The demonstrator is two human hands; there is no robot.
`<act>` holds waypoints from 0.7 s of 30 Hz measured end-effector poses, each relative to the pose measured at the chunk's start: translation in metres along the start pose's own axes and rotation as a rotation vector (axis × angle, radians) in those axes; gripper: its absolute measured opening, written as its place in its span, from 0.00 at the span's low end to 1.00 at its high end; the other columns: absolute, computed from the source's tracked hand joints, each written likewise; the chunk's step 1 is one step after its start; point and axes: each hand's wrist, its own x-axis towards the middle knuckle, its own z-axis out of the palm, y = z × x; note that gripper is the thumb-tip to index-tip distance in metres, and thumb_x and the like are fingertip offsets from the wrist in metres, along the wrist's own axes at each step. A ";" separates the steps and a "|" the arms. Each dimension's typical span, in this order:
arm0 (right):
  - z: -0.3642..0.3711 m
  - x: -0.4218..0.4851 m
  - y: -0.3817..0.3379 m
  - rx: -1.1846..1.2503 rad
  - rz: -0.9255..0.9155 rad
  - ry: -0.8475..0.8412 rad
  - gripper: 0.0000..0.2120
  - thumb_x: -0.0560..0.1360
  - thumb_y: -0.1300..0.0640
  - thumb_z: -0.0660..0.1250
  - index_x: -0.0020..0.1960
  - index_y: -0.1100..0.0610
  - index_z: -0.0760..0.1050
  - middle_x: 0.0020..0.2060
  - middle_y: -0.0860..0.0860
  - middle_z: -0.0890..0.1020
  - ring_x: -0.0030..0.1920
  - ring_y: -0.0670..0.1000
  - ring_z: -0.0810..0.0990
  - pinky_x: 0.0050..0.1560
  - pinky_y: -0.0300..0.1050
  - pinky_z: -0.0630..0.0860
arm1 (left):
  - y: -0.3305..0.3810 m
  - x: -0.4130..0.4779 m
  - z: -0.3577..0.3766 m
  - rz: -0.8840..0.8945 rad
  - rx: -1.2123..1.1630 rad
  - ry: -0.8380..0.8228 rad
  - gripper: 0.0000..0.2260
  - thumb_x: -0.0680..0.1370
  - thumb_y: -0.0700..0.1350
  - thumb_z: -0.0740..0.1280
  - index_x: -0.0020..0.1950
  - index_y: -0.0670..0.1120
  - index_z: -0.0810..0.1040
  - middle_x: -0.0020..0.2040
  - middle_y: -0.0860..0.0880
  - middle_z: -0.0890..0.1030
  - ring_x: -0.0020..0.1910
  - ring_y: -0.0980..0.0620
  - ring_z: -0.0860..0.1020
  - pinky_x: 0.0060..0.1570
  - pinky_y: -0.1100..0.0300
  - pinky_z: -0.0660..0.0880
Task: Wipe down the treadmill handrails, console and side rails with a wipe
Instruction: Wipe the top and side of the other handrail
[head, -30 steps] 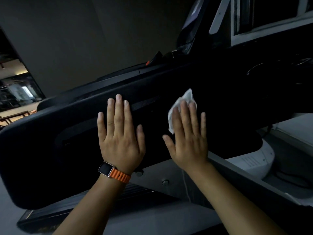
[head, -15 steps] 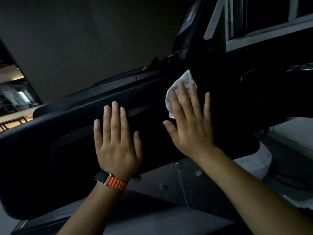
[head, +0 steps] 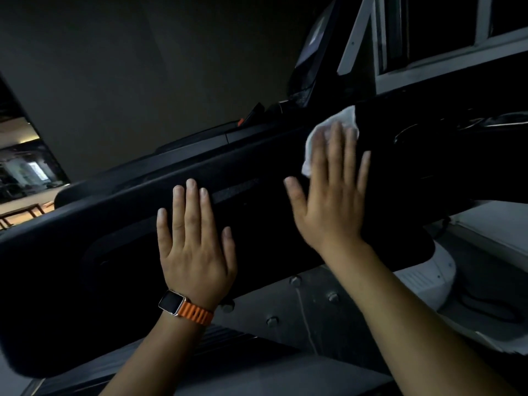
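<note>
Wipe (head: 328,138) lies under flat right hand (head: 328,207) on console (head: 120,252); left hand (head: 194,250) rests flat beside it.

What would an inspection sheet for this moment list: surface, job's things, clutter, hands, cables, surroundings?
Surface: black treadmill panel, matte; too dark to judge soiling.
Job's things: white wipe, crumpled, against the panel's upper part.
Clutter: nothing seen.
Hands: left hand flat on the panel, fingers straight, watch on the wrist; right hand presses the wipe with straight fingers, motion-blurred.
Cables: dark cable on the floor at right.
Surroundings: screen above, white window frame, benches far left.
</note>
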 end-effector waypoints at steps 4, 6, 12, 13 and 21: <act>0.007 -0.030 -0.005 -0.043 -0.298 -0.058 0.38 0.84 0.33 0.51 0.85 0.55 0.49 0.85 0.57 0.51 0.84 0.61 0.48 0.81 0.69 0.47 | -0.001 -0.001 0.000 0.018 -0.002 -0.002 0.29 0.85 0.51 0.55 0.81 0.37 0.60 0.83 0.39 0.57 0.83 0.41 0.54 0.79 0.38 0.54; 0.007 -0.027 0.018 -0.051 -0.123 -0.010 0.37 0.85 0.34 0.49 0.86 0.54 0.46 0.85 0.57 0.50 0.84 0.61 0.47 0.80 0.71 0.47 | -0.001 0.000 0.000 0.008 -0.003 -0.001 0.28 0.85 0.51 0.55 0.81 0.37 0.60 0.83 0.39 0.57 0.83 0.41 0.53 0.79 0.38 0.54; 0.015 -0.062 -0.003 -0.009 -0.231 -0.077 0.40 0.84 0.32 0.50 0.85 0.57 0.46 0.84 0.59 0.50 0.84 0.63 0.47 0.79 0.73 0.51 | 0.000 -0.001 0.000 0.012 0.000 -0.008 0.29 0.84 0.51 0.55 0.82 0.37 0.59 0.83 0.39 0.56 0.83 0.41 0.53 0.80 0.39 0.52; 0.017 -0.063 0.011 -0.039 -0.241 -0.070 0.39 0.85 0.33 0.49 0.86 0.55 0.44 0.84 0.58 0.50 0.84 0.62 0.48 0.78 0.74 0.51 | -0.001 -0.001 0.000 0.011 -0.003 -0.008 0.29 0.84 0.51 0.55 0.82 0.37 0.59 0.83 0.39 0.56 0.83 0.41 0.53 0.80 0.39 0.52; 0.025 -0.086 0.012 -0.004 -0.209 -0.061 0.39 0.85 0.33 0.49 0.86 0.55 0.44 0.84 0.59 0.50 0.84 0.64 0.49 0.77 0.75 0.52 | 0.000 -0.001 0.000 0.006 -0.015 -0.008 0.28 0.85 0.52 0.53 0.82 0.37 0.59 0.83 0.40 0.56 0.83 0.41 0.53 0.79 0.38 0.53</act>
